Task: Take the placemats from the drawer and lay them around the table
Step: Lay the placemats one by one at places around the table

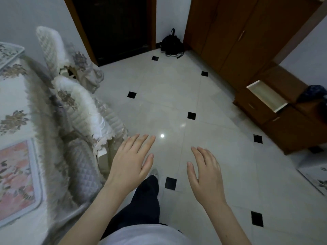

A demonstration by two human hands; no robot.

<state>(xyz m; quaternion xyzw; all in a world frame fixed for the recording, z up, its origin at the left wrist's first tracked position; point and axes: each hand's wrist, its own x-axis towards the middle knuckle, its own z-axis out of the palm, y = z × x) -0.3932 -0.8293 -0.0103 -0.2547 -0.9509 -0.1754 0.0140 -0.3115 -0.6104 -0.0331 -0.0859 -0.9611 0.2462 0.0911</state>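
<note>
Head view shows both hands empty with fingers spread, the left hand [131,160] and right hand [206,175] held palm-down over a wide stretch of bare tiled floor [177,103] between the table [14,96] at the left edge and the wooden cabinet [247,41] on the right. A drawer [267,95] stands pulled out of the low unit — pale inside. On the table a pink floral placemat [16,179] with a pale border lies flat near the corner, and another placemat [8,53] — grey-flowered — lies at the far end. Covered chairs [79,106] crowd the table's edge
</note>
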